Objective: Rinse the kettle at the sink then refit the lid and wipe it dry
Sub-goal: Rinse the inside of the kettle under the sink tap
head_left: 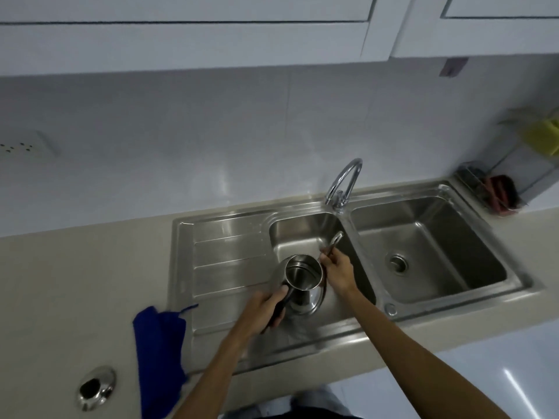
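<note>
Head view: steel kettle (pixel 299 282) sits lidless over the left basin of the double sink (pixel 375 300), mouth facing up at the camera, body tilted. Left hand (pixel 266 309) is wrapped closed around the kettle's dark handle (pixel 279 309), thumb near the rim. Right hand (pixel 337 272) is just beside the kettle's right side, fingers curled around a thin shiny metal piece (pixel 335 241) that sticks up toward the tap; can't tell what that piece is. Lid not identifiable.

Surroundings: chrome gooseneck tap (pixel 344 182) stands at the back, between the two basins, its spout arching above the kettle. Right basin has only its drain (pixel 397 263) showing. Ribbed drainboard (pixel 223 267) lies left of the kettle. Blue cloth (pixel 158 352) lies on the desk (pixel 75 282), overlapping the drainboard's front-left corner, well within the left arm's side. Round metal fitting (pixel 96 387) is set in the desk near the front-left edge. Wire rack (pixel 496 189) with something red in it sits at the far right by the wall; a yellow item (pixel 544 137) hangs above it, blurred.
</note>
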`<state>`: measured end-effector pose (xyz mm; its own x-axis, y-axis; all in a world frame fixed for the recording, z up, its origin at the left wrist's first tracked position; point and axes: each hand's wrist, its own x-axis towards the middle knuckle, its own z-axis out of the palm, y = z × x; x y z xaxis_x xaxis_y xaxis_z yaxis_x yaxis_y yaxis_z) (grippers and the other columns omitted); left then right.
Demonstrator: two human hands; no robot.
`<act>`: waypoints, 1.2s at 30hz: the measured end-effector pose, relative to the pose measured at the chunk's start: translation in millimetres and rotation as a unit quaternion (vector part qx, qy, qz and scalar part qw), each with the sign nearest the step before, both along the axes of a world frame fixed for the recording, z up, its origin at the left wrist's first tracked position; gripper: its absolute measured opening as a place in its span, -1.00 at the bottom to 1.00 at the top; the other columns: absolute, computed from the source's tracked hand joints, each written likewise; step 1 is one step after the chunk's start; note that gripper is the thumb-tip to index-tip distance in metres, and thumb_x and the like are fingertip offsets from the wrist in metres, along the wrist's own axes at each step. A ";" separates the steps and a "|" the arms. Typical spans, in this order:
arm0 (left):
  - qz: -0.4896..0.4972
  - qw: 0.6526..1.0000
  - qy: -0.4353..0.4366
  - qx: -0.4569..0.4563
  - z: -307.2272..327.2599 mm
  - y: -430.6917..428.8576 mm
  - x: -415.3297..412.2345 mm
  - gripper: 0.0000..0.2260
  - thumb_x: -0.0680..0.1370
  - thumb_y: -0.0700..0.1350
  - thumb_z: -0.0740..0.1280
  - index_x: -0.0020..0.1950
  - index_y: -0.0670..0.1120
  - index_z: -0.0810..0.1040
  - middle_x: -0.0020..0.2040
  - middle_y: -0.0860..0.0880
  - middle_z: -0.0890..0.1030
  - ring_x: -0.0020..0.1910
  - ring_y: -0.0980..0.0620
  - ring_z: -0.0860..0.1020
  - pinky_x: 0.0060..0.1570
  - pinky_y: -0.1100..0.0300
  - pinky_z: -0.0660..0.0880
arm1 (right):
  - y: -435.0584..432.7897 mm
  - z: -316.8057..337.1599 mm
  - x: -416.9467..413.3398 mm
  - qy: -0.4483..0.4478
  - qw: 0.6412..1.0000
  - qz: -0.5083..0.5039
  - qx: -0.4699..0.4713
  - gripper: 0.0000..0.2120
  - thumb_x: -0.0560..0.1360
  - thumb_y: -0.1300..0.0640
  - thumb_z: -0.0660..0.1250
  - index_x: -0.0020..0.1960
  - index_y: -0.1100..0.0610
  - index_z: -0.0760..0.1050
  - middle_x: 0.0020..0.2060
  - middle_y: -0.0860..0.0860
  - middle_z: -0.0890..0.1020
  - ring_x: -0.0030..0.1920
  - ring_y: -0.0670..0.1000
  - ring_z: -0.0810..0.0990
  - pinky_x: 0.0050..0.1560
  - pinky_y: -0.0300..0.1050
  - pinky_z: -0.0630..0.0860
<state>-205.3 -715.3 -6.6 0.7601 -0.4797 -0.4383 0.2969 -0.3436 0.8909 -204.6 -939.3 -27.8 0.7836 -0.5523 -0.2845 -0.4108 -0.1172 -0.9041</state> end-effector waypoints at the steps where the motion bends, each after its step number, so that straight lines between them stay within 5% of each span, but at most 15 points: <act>1: 0.014 1.000 0.011 -0.008 -3.0 -10.5 -1.2 -0.48 0.65 0.13 0.22 -0.35 -0.21 0.57 -0.55 -0.04 0.50 -0.61 0.11 0.42 -0.55 0.38 0.31 | -10.2 -5.7 7.9 0.007 1.000 0.018 -0.010 -0.82 0.61 0.21 0.29 0.18 0.18 0.57 -0.04 0.10 0.67 -0.20 -0.13 0.60 -0.33 -0.51 0.45; 6: 0.049 0.996 0.054 -0.046 -26.2 -59.9 -2.9 -0.41 0.68 0.10 0.16 -0.23 -0.35 0.66 -0.57 -0.06 0.49 -0.62 0.09 0.42 -0.53 0.35 0.34 | -55.2 -24.9 48.8 0.027 0.995 0.093 -0.029 -0.81 0.59 0.21 0.32 0.18 0.14 0.58 -0.03 0.04 0.65 -0.03 -0.02 0.63 -0.04 -0.32 0.52; 10: 0.139 0.987 0.056 -0.063 -43.2 -101.2 0.0 -0.46 0.61 0.16 0.24 -0.38 -0.21 0.61 -0.57 -0.08 0.46 -0.61 0.07 0.39 -0.48 0.28 0.32 | -89.4 -44.5 77.2 0.042 0.989 0.140 -0.038 -0.81 0.57 0.19 0.34 0.16 0.05 0.59 0.01 0.07 0.69 0.04 0.07 0.67 0.16 -0.10 0.57; 13: 0.257 0.965 -0.013 -0.044 -55.8 -131.3 9.1 -0.52 0.56 0.14 0.33 -0.46 -0.11 0.56 -0.52 -0.13 0.49 -0.58 0.06 0.42 -0.46 0.22 0.34 | -126.4 -83.3 109.0 0.078 0.977 0.193 -0.054 -0.87 0.54 0.15 0.37 -0.04 -0.08 0.60 -0.02 0.07 0.70 0.08 0.15 0.68 0.25 0.13 0.57; 15: 0.293 0.955 -0.044 -0.027 -63.5 -146.4 19.0 -0.54 0.60 0.06 0.35 -0.47 -0.10 0.54 -0.54 -0.07 0.51 -0.55 0.05 0.45 -0.42 0.20 0.39 | -134.3 -62.9 118.8 0.080 0.962 0.240 -0.099 -0.89 0.53 0.15 0.37 -0.10 -0.05 0.61 -0.12 0.05 0.67 -0.02 0.13 0.66 0.16 -0.01 0.59; 17: 0.305 0.950 -0.058 -0.016 -68.2 -157.9 30.6 -0.52 0.61 0.03 0.35 -0.50 -0.08 0.53 -0.56 -0.02 0.50 -0.53 0.05 0.47 -0.38 0.17 0.41 | -142.2 -31.8 126.2 0.083 0.950 0.268 -0.139 -0.85 0.53 0.26 0.36 0.05 0.11 0.63 -0.08 0.08 0.66 -0.03 0.07 0.61 0.01 -0.25 0.49; 22: 0.321 0.945 -0.068 0.012 -86.1 -180.1 59.0 -0.53 0.61 0.04 0.35 -0.50 -0.07 0.51 -0.59 0.04 0.50 -0.55 0.12 0.46 -0.34 0.17 0.40 | -188.8 -13.0 154.6 0.045 0.931 0.224 -0.283 -0.69 0.53 0.36 0.23 0.20 0.16 0.57 0.07 0.15 0.69 0.10 0.19 0.65 0.06 -0.14 0.50; 27: 0.316 0.946 -0.074 0.020 -92.0 -193.4 84.9 -0.54 0.61 0.06 0.34 -0.47 -0.08 0.54 -0.58 0.04 0.51 -0.56 0.17 0.47 -0.36 0.21 0.40 | -198.8 -15.8 163.9 0.049 0.889 0.311 -0.332 -0.54 0.52 0.43 0.19 0.39 0.22 0.40 0.22 0.26 0.61 0.20 0.28 0.60 0.23 0.04 0.54; 31: 0.300 0.951 -0.080 0.004 -91.1 -202.1 97.7 -0.51 0.63 0.04 0.31 -0.48 -0.09 0.53 -0.59 0.03 0.49 -0.56 0.14 0.44 -0.36 0.16 0.38 | -198.4 -21.6 170.0 0.074 0.854 0.374 -0.355 -0.41 0.52 0.46 0.15 0.54 0.33 0.17 0.51 0.28 0.30 0.52 0.25 0.29 0.55 0.01 0.22; 36: 0.300 0.951 -0.073 -0.007 -90.9 -209.0 107.7 -0.52 0.62 0.04 0.31 -0.49 -0.06 0.53 -0.55 0.01 0.50 -0.53 0.07 0.44 -0.35 0.12 0.36 | -197.6 -21.6 173.0 0.084 0.846 0.390 -0.353 -0.35 0.55 0.42 0.15 0.59 0.29 0.02 0.58 0.25 0.13 0.60 0.22 0.09 0.58 0.02 0.09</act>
<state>-97.6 -924.3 -97.5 0.9508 0.0547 -0.3049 0.3097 -0.1396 0.9405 -31.6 -1136.9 -49.3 0.9693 0.0360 -0.2434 -0.0751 -0.8987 -0.4321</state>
